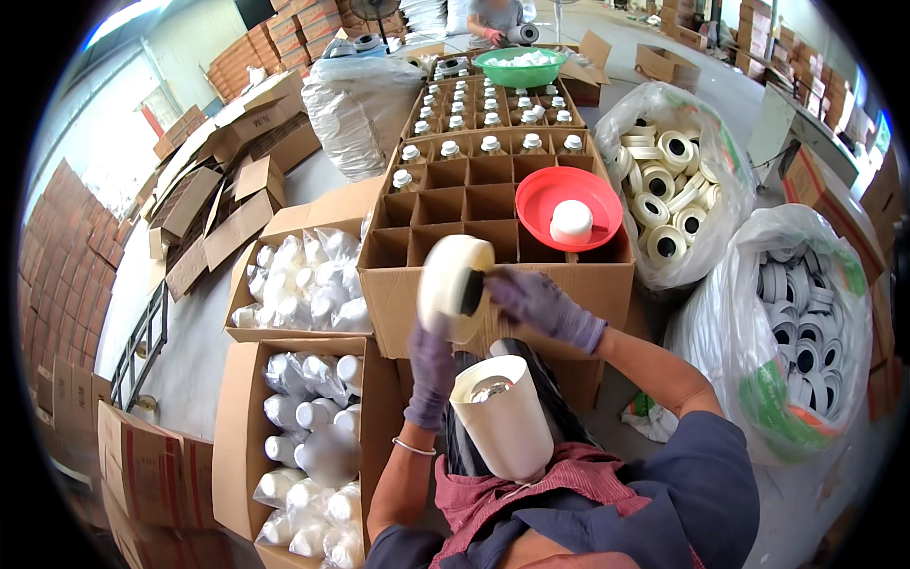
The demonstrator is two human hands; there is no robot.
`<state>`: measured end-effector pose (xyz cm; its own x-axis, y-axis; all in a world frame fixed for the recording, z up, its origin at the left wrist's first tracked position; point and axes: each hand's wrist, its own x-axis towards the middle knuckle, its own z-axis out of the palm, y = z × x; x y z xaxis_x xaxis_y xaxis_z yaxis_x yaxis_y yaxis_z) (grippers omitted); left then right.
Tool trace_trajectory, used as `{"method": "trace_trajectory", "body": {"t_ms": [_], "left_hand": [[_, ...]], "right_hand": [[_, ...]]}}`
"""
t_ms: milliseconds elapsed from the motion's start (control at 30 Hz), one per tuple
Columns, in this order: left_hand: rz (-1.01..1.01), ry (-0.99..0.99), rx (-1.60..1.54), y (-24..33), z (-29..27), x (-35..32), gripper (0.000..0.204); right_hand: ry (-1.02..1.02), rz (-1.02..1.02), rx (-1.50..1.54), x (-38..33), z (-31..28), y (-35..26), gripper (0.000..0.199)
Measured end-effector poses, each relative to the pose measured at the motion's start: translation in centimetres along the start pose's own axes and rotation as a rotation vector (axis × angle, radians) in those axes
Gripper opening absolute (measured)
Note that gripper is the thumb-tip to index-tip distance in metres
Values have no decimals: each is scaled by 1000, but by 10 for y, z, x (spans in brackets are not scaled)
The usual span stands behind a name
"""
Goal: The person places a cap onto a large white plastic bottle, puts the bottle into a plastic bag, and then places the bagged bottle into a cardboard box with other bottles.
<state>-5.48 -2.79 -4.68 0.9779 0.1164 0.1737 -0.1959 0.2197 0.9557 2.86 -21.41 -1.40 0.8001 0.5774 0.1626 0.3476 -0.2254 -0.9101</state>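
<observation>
The gloved left hand (433, 372) is closed on the lower rim of a cream ring (441, 284), raised just before the divided carton (403, 308); the gloved right hand (550, 308) has its fingers at the black centre, but I cannot tell whether they grip. The carton holds white-capped bottles (490, 145) and bears a red bowl (540, 192). Around it on the pale floor (204, 379) stand plastic sacks (706, 318) and brown boxes (71, 256).

Brown cartons (237, 228) are heaped at the left near a black metal frame (140, 341); a standing fan (375, 9) is placed farther back.
</observation>
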Motion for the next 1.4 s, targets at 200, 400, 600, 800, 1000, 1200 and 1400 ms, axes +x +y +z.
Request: {"method": "trace_trajectory", "body": {"t_ms": [200, 400, 600, 800, 1000, 1200, 1400], "left_hand": [[-302, -171, -526, 27, 15, 3, 67], [13, -80, -114, 13, 10, 3, 56], [943, 79, 984, 14, 47, 29, 60], [1005, -550, 1046, 21, 12, 26, 62], [166, -310, 554, -32, -49, -15, 59], [241, -610, 672, -29, -43, -12, 56], [218, -642, 666, -28, -40, -22, 58]], "right_hand": [[88, -1043, -1125, 21, -26, 1, 65], [101, -492, -372, 13, 3, -15, 66], [-22, -258, 209, 8, 18, 51, 49], [-709, 363, 1095, -8, 5, 136, 49], [-217, 360, 34, -13, -7, 80, 43], [-126, 80, 361, -46, 40, 88, 45], [13, 87, 142, -67, 63, 89, 36]]}}
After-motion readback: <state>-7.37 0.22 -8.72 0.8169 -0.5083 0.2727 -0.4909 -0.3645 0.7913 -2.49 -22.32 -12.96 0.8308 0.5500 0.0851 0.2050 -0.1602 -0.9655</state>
